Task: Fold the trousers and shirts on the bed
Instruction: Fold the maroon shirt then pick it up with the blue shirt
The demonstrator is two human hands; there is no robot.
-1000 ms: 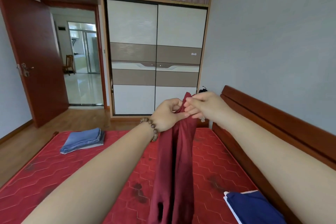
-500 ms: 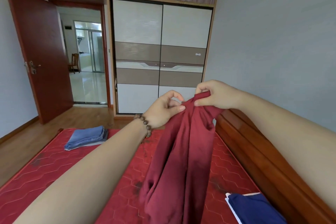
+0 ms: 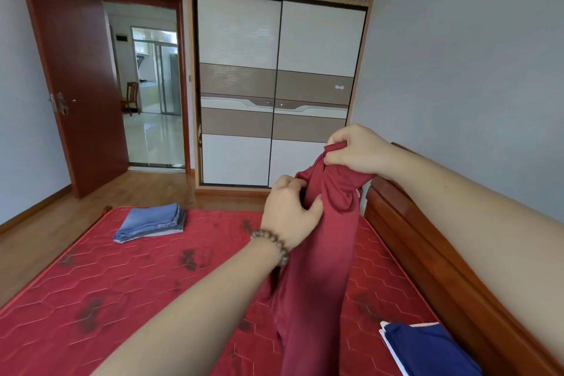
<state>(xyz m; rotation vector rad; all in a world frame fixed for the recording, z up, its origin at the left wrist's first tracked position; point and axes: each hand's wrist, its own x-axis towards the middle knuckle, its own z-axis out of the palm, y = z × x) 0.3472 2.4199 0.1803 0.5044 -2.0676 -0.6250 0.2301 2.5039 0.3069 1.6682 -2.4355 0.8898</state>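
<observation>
Because the dark red garment [image 3: 317, 253] hangs full length above the bed [image 3: 122, 284], apparently so its edges can be found and matched before folding, both hands grasp its top: the right hand [image 3: 357, 149] pinches the highest bunch, the left hand [image 3: 290, 210] grips a fold just below. Count: one garment in hand, one folded blue stack [image 3: 151, 221] at the far left of the mattress, one folded navy item [image 3: 427, 348] near right. Judged: two done, one in progress.

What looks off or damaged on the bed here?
The red mattress has dark blotchy stains scattered over its bare quilted surface, with no sheet on it. The folded blue jeans and navy garment lie tidy. The maroon garment hangs bunched, unfolded, from both hands.
</observation>
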